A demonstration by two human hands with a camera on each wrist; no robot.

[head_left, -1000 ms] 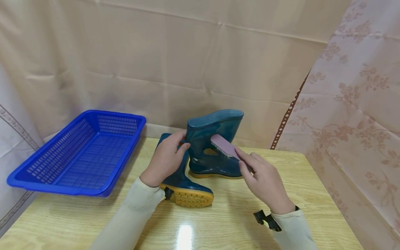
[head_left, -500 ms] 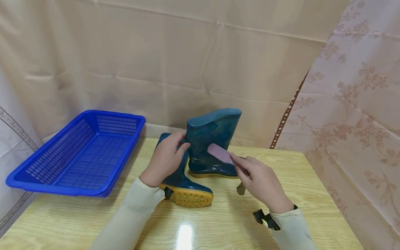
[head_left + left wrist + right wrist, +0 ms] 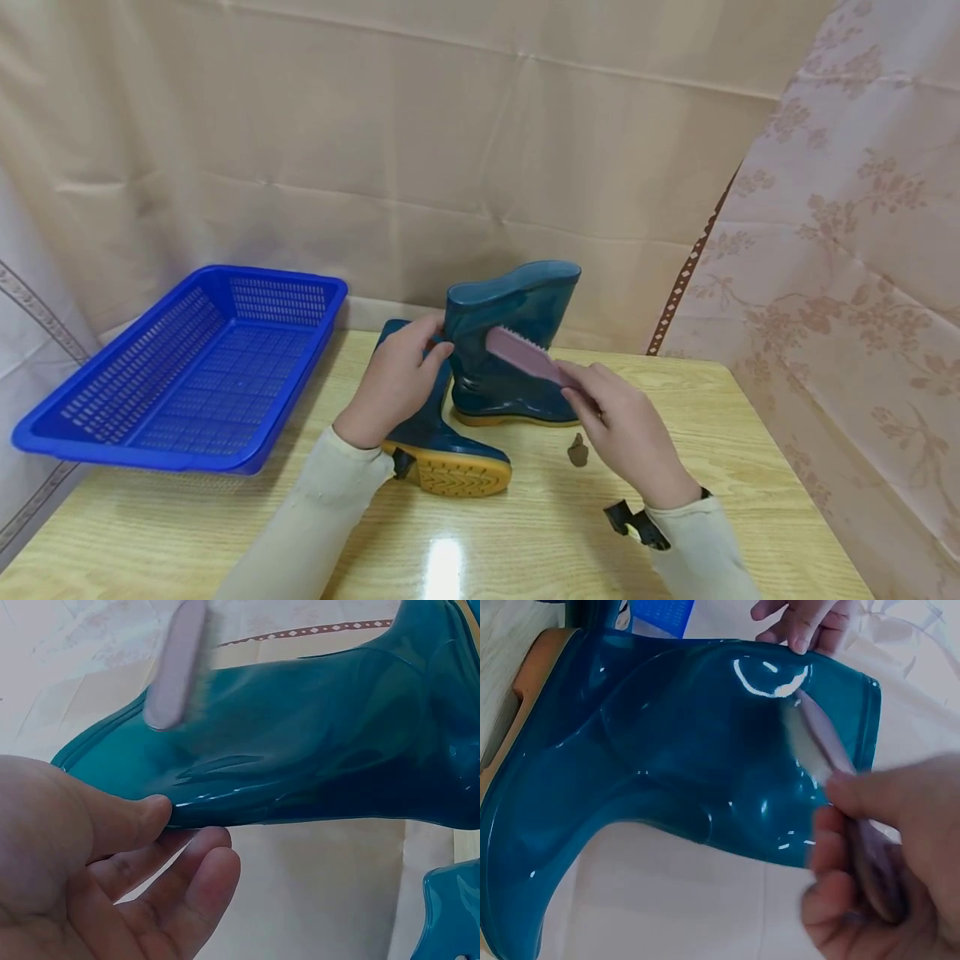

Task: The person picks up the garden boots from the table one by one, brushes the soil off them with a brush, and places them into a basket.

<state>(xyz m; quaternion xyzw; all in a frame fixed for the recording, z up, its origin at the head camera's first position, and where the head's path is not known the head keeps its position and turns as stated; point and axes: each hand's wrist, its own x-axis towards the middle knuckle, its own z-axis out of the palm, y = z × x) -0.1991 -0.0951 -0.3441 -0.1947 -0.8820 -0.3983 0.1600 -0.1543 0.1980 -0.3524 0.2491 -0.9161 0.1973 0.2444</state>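
A dark teal rubber boot (image 3: 510, 333) stands upright on the wooden table, its shaft opening at the top. My left hand (image 3: 401, 379) pinches the shaft's left edge, the thumb (image 3: 142, 817) on the near side. A pink-handled brush (image 3: 525, 357) with pale bristles is in my right hand (image 3: 630, 429), which grips its handle. In the right wrist view the bristles are blurred against the upper shaft (image 3: 705, 735). The second boot (image 3: 438, 442) lies on its side left of the first, its yellow sole facing me and its shaft partly behind my left hand.
A blue plastic basket (image 3: 258, 450) stands on the left of the table (image 3: 540, 542). A small brown clump (image 3: 577, 452) lies on the table below the standing boot's toe. Beige cloth (image 3: 300, 150) hangs behind; floral cloth (image 3: 862, 292) hangs at right.
The brush has moved across the shaft and turned, bristles now facing up and right. A brown patch has gone from the boot; a brown clump now lies on the table. The left hand stays put.
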